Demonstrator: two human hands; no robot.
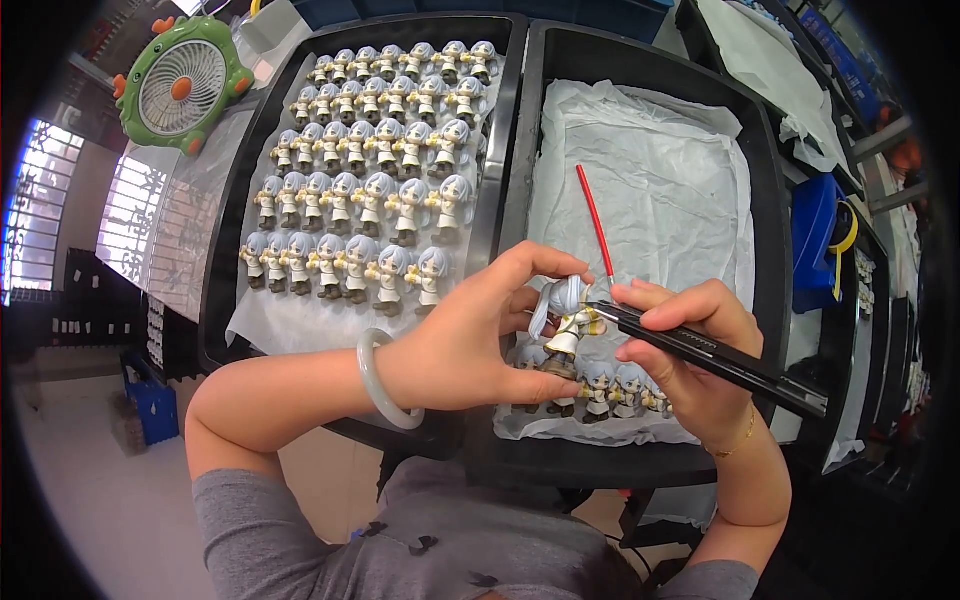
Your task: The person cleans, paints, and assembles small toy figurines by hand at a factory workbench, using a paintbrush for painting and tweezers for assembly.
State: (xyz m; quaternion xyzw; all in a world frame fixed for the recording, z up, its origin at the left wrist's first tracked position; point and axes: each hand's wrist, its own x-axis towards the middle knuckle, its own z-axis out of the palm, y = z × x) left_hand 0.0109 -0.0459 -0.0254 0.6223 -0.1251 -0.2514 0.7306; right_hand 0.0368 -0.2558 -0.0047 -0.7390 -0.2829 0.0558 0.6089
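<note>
My left hand [470, 335] is closed around a small figurine [565, 325] with pale blue-grey hair, a white and gold outfit and dark boots. It holds the figurine upright but tilted, over the front of the right-hand tray. My right hand [700, 350] grips a black utility knife [700, 352] between thumb and fingers. The knife's narrow tip is at the figurine's upper body, near its arm; whether it touches cannot be made out. Just beyond my right fingers, a thin red-handled paintbrush [594, 220] lies over the white paper, its ferrule end nearest the hand.
At left, a black tray [515, 70] holds rows of similar figurines [370, 200]. The right-hand black tray [765, 200], lined with crumpled white paper [660, 150], has several figurines [625, 385] along its near edge. A green fan [185, 88] stands far left; a blue bin [815, 240] is right.
</note>
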